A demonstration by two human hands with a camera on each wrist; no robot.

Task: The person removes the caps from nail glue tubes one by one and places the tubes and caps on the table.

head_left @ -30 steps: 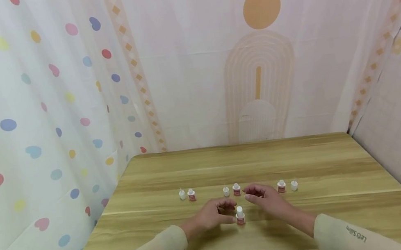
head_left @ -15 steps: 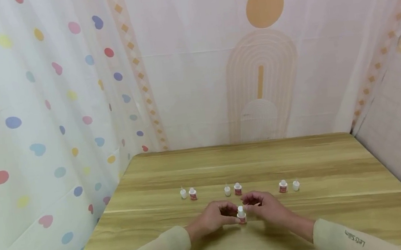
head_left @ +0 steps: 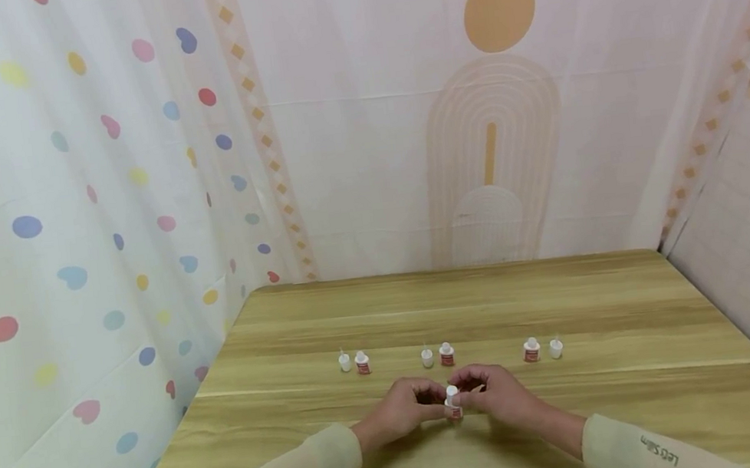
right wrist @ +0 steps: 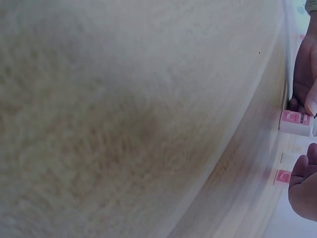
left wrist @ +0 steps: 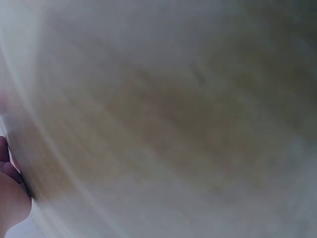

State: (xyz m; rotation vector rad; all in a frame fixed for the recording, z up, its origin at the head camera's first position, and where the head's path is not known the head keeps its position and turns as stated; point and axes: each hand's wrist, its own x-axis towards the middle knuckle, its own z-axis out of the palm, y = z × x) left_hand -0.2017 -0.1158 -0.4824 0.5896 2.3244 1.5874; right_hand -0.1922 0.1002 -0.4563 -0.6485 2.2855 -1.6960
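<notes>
A small white bottle (head_left: 455, 412) with a pink-red label and white cap stands upright on the wooden table between both hands. My left hand (head_left: 404, 404) pinches its body from the left; the right wrist view also shows that thumb against the bottle (right wrist: 296, 123). From the right, my right hand (head_left: 497, 394) has thumb and fingertips round the white cap (head_left: 452, 392). Only a bit of the left hand (left wrist: 12, 193) shows at the edge of the left wrist view.
Farther back stand three uncapped bottles: left (head_left: 363, 363), middle (head_left: 447, 355) and right (head_left: 531, 350). Beside each sits an upturned white cap with a thin stem, at left (head_left: 344, 362), middle (head_left: 427, 358) and right (head_left: 556, 348). Patterned curtains (head_left: 365, 150) hang behind the table (head_left: 466, 301).
My right hand has moved left and down from beside the bottle to its cap. The left hand has closed in on the bottle's body. The head view has shifted slightly.
</notes>
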